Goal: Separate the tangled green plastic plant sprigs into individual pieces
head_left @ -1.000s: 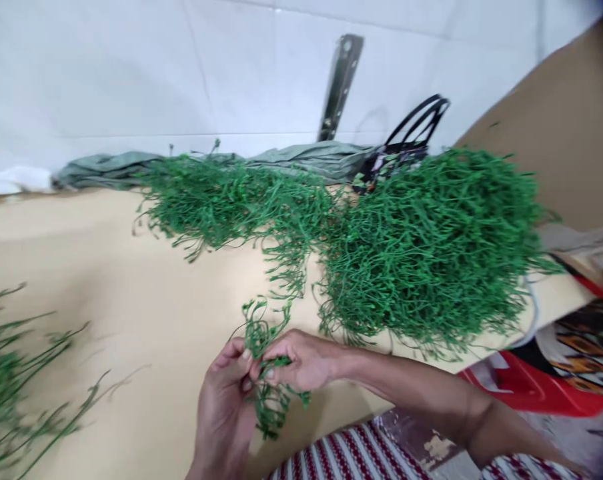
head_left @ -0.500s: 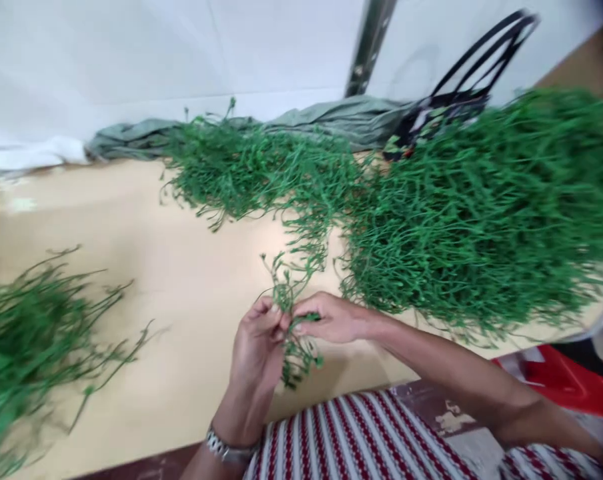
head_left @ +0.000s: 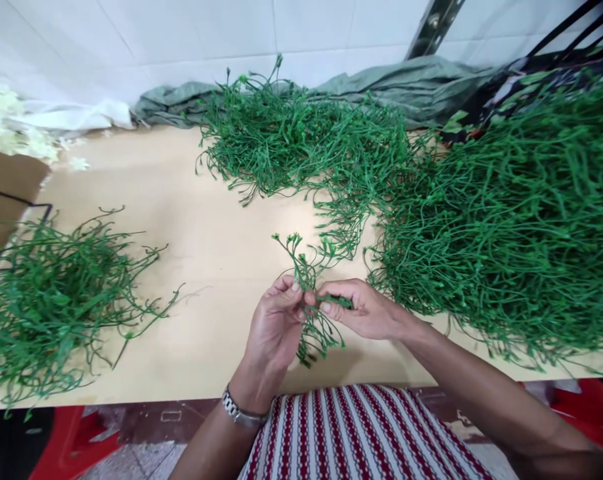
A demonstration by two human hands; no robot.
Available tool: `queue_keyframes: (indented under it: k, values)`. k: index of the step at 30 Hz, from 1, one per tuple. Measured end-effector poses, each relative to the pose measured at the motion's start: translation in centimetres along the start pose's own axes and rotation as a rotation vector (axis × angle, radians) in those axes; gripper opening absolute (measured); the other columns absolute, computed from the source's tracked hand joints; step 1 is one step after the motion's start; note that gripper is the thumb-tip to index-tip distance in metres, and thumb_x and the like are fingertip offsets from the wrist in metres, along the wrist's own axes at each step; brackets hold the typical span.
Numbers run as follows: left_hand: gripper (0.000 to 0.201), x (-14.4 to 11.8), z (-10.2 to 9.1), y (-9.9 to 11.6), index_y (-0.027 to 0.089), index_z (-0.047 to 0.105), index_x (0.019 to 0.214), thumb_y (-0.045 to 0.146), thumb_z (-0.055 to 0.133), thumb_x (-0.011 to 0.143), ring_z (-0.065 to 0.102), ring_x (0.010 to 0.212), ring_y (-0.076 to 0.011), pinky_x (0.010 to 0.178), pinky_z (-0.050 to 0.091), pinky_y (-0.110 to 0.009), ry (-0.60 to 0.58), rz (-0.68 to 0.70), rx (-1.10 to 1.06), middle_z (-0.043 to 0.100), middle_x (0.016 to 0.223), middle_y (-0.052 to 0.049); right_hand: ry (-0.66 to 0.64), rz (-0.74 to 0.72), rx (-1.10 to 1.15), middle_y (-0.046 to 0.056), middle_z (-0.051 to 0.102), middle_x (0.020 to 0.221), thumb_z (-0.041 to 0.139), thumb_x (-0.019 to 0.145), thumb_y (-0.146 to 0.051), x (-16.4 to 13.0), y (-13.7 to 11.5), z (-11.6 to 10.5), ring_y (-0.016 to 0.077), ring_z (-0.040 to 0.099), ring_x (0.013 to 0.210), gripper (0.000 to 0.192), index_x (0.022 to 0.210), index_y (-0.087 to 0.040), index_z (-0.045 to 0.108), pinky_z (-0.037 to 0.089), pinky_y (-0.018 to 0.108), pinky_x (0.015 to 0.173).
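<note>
At the far left I see a brown box [head_left: 6, 193] at the table's [head_left: 206, 227] edge, with white blossoms [head_left: 11, 127] behind it against the wall. Just right of the box, on the near left of the table, lies a loose pile [head_left: 51, 300] of green stems. Near the middle, my left hand [head_left: 276, 330] (a watch [head_left: 241, 413] on its wrist) has thumb and fingertips pinched on a small green sprig [head_left: 309, 277]. The sprig stands up between both hands, just above the table's near edge, its tips fanning far and its lower strands hanging below the fingers. My right hand [head_left: 364, 310] meets the left, fingertips likewise pinched on the sprig. Beyond the hands, a tangled heap [head_left: 301, 140] lies far on the table, in front of a grey-green cloth [head_left: 411, 87]. To the right, a big mound [head_left: 521, 220] of the same stems fills the table's right side. Striped fabric [head_left: 351, 433] shows nearest me.
</note>
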State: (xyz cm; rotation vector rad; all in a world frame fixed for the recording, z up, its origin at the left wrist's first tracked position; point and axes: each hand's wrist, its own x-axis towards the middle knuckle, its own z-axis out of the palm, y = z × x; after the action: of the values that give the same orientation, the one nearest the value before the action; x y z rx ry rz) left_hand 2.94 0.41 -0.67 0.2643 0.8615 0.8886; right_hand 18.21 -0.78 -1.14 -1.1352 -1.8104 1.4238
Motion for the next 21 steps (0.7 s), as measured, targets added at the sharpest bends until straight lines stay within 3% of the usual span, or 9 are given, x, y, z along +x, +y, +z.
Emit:
queue_keyframes:
  k: [5, 13, 21]
  values:
    - [0.016, 0.2, -0.1, -0.3, 0.013, 0.056, 0.064, 0.004, 0.066, 0.056, 0.047, 0.046, -0.0051, 0.042, 0.035, -0.014, 0.09, 0.021, -0.036, 0.057, 0.058, 0.002, 0.114, 0.033, 0.025, 0.003, 0.061, 0.081, 0.049, 0.082, -0.018, -0.3, 0.2, 0.9, 0.0128, 0.055, 0.078, 0.014, 0.086, -0.013, 0.061, 0.045, 0.024, 0.069]
    - [0.016, 0.1, 0.0, -0.7, 0.013, 0.055, 0.063, 0.006, 0.068, 0.057, 0.043, 0.045, -0.0035, 0.043, 0.033, -0.014, 0.042, 0.02, -0.022, 0.054, 0.058, 0.002, 0.222, 0.039, 0.073, 0.001, 0.06, 0.075, 0.051, 0.081, -0.018, -0.5, 0.8, 1.9, 0.0113, 0.055, 0.071, 0.009, 0.081, -0.014, 0.059, 0.045, 0.023, 0.066]
    - [0.013, -0.1, 0.1, -0.9, 0.012, 0.053, 0.062, 0.007, 0.065, 0.059, 0.038, 0.042, -0.0031, 0.039, 0.026, -0.012, -0.071, -0.063, -0.085, 0.051, 0.05, 0.002, 0.093, -0.115, 0.199, 0.002, 0.062, 0.084, 0.051, 0.08, -0.016, -0.6, 1.2, 1.5, 0.0114, 0.057, 0.078, 0.006, 0.078, -0.016, 0.058, 0.045, 0.023, 0.072]
